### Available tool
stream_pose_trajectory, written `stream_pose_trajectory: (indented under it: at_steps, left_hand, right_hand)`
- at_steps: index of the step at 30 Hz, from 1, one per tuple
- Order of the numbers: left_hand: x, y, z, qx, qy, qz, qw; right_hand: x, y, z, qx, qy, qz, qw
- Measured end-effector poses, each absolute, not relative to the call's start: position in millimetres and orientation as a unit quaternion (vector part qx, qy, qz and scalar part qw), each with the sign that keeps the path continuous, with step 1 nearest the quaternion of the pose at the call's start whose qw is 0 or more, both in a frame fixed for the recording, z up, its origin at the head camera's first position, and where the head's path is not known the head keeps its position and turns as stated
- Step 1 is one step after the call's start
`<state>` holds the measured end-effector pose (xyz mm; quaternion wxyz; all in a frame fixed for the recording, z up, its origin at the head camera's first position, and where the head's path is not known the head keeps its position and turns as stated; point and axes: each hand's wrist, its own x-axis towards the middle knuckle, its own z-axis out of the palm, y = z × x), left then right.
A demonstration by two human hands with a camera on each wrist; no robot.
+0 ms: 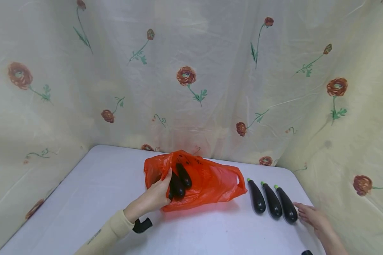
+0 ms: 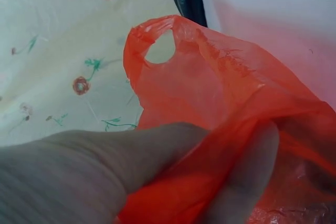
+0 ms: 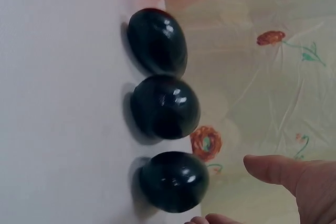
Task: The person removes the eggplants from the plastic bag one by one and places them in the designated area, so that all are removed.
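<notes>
Near the centre of the head view, the left hand (image 1: 154, 196) pinches the rim of a thin, crumpled, translucent red-orange bag (image 1: 212, 182), dark eggplants (image 1: 177, 185) showing in its mouth. At lower right, three glossy black eggplants (image 1: 272, 200) with plump ends and bright green tips lie side by side on the white table (image 1: 210, 230); the right hand (image 1: 313, 216), grasping nothing, is just beside the rightmost

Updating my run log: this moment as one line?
left hand: grips red plastic bag | right hand: beside rightmost eggplant | in bag: eggplants | on table: three eggplants
</notes>
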<state>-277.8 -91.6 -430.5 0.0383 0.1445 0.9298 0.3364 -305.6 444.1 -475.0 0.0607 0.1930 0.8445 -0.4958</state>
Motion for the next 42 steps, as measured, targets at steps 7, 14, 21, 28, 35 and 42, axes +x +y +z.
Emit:
stream_pose_trajectory:
  at_steps: [7, 14, 21, 28, 35, 42]
  left_hand:
    - [-277, -93, -428, 0.146, 0.933, 0.33, 0.019]
    - [-276, -95, -427, 0.148, 0.933, 0.329, 0.015]
    - [-274, -94, -427, 0.149, 0.933, 0.326, 0.021]
    - [-274, -92, -429, 0.148, 0.933, 0.326, 0.026]
    - [-274, -91, -433, 0.156, 0.93, 0.332, 0.024]
    - [-277, -92, -429, 0.158, 0.93, 0.33, 0.012]
  right_hand:
    - [-300, 430, -460, 0.154, 0.868, -0.468, 0.064]
    - [-291, 407, -435, 0.103, 0.864, -0.49, 0.05]
    - [-274, 359, -403, 0.023, 0.808, -0.588, 0.037]
    - [-272, 310, -377, -0.008, 0.795, -0.603, 0.068]
    - [-273, 271, -364, -0.006, 0.798, -0.594, 0.097]
    - [-286, 234, -353, -0.045, 0.796, -0.591, 0.124]
